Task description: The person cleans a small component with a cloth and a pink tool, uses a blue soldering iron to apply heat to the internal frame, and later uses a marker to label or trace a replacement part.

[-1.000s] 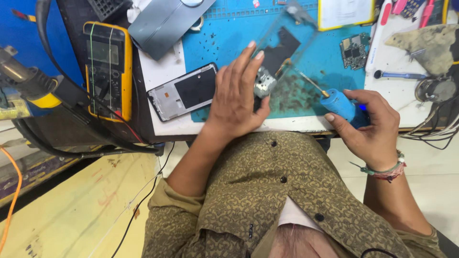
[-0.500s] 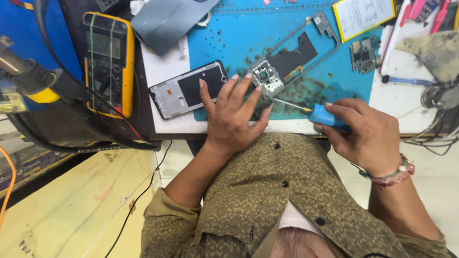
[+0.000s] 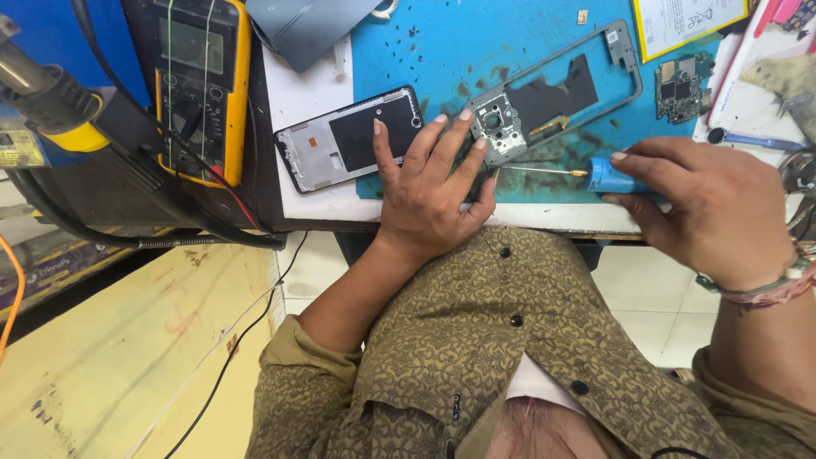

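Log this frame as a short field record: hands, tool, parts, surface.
left hand: flat on the blue mat, fingertips at the phone frame
right hand: grips a blue-handled screwdriver, tip pointing toward the frame
other parts: black phone panel beside the left hand; small circuit board
left of mat: yellow multimeter

Screwdriver (image 3: 586, 174) handle mostly buried in right hand (image 3: 705, 204); multimeter (image 3: 200, 81) top cropped by frame edge; scattered screws (image 3: 399, 47) too small to resolve.
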